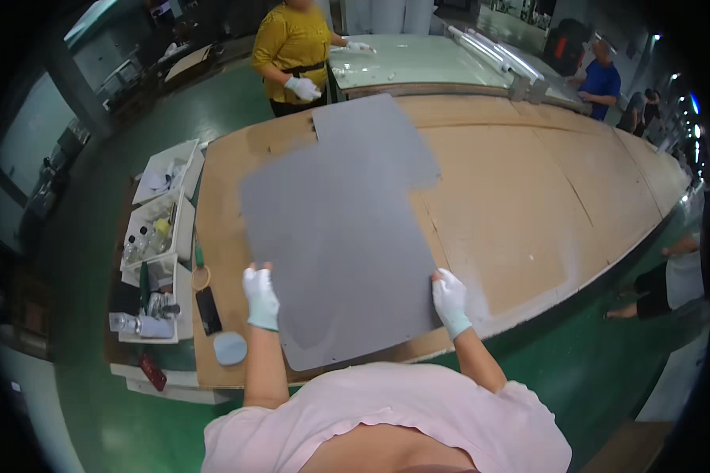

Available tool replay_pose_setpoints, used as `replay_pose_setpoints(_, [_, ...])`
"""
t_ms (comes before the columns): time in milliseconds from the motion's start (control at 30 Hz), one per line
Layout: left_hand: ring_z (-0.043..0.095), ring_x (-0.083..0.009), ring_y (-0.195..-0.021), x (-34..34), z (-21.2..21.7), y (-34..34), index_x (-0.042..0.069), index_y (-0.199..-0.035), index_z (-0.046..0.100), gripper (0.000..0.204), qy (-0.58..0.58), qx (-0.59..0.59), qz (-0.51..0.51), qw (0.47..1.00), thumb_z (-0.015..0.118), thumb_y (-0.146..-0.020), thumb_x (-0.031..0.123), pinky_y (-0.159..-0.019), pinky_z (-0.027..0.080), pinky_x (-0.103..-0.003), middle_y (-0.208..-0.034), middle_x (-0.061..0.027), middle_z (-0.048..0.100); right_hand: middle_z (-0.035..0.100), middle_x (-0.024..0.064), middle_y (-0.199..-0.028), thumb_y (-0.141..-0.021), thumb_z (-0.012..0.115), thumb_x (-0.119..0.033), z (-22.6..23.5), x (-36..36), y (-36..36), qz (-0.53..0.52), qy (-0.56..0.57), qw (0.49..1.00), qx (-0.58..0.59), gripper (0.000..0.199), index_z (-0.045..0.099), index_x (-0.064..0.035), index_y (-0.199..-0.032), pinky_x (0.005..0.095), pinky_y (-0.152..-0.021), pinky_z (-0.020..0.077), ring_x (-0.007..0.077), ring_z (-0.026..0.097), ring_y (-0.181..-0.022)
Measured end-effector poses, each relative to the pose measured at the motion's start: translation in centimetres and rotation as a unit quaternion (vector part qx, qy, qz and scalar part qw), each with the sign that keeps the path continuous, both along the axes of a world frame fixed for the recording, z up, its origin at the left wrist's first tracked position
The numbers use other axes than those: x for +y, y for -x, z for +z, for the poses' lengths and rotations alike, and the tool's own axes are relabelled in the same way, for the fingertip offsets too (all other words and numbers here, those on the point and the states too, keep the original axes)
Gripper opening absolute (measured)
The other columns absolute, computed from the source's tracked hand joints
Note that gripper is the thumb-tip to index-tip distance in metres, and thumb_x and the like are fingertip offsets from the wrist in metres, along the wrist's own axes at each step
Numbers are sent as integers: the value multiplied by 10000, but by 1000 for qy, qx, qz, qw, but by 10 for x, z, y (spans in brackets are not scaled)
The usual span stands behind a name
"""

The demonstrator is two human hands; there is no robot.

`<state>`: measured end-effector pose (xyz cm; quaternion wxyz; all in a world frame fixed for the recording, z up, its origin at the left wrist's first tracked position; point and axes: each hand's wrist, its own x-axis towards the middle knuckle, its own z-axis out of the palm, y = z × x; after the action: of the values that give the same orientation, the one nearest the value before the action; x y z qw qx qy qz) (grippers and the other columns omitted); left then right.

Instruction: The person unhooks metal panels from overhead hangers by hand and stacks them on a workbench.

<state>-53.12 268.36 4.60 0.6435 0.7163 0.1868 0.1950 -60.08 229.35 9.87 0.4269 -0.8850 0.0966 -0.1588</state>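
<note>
Between my two gloved hands is a large flat grey sheet (339, 252) with rounded corners and small holes along its near edge. My left hand (261, 298) has its fingers closed on the left edge, and my right hand (450, 301) grips the opposite edge. Both gloves are white with pale green cuffs, and bare fingertips show. Beyond the held sheet, a second grey sheet (375, 130) lies on the brown board-covered table (513, 205). The held sheet overlaps its near part, and its far left edge looks blurred.
White bins (183, 236) with bottles and tools line the table's left side. Near my left arm lie a black phone-like slab (208, 310) and a pale blue round pad (229, 348). A person in yellow (296, 55) stands by a glass-topped table (418, 63); others are at right.
</note>
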Motion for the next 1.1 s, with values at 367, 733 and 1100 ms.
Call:
replay_pose_setpoints(367, [502,-196,-678,-154,-75,-318,36,-758,557,60,196,179,-100,959,518,-719,59,-615,434,-349,-707,-87,535,592,217,-779,-879,445,-256,-79,-166,-238,-31,99,994,46,307,581,-6,-763,436,-655,460,401,568,-752])
replay_pose_setpoints(733, [427,-172,-597,-160,-57,-496,19,-782,530,131,27,168,-69,983,535,-713,130,-524,363,-360,-669,-66,471,607,189,-846,-827,490,-261,-123,-165,-479,14,120,990,77,255,613,-40,-861,456,-751,463,387,571,-825])
replay_pose_setpoints(1100, [427,-316,-1191,-163,-38,-182,-20,-1261,421,585,-362,49,-71,928,520,-689,-90,-1022,319,-401,-1269,-187,462,519,158,-1219,-712,573,-243,-129,-163,-252,-102,151,980,78,451,565,-44,-1117,382,-986,377,312,476,-1144])
